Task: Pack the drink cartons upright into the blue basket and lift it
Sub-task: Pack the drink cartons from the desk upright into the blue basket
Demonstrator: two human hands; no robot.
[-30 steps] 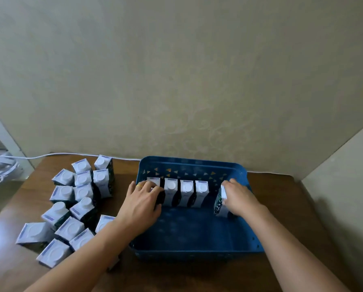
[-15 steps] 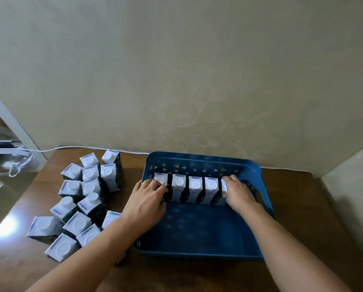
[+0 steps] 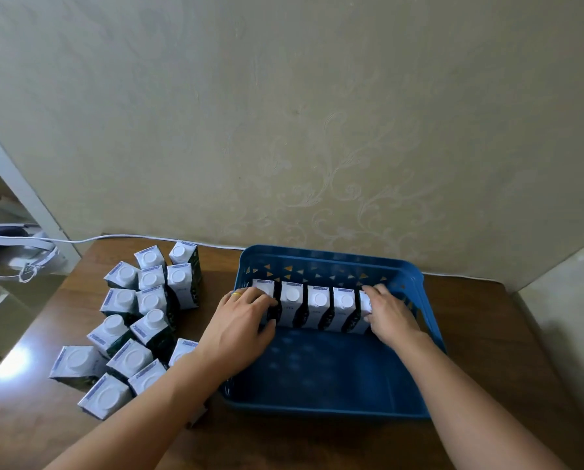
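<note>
Wooden desk [image 3: 487, 334] against a patterned wall [image 3: 284, 113]. The blue basket [image 3: 416, 283] sits at the desk's far edge, right of centre. Five drink cartons [image 3: 317, 307] stand upright in a row along the basket's far wall. A loose cluster of cartons [image 3: 134, 320] occupies the desk's left part. The left hand [image 3: 241, 329], wearing a yellow ring [image 3: 237, 294], closes its fingers around the row's left end carton; the right hand [image 3: 390, 315] grips the right end carton, fingers curled together. A white cable [image 3: 121, 236] runs along the far edge.
</note>
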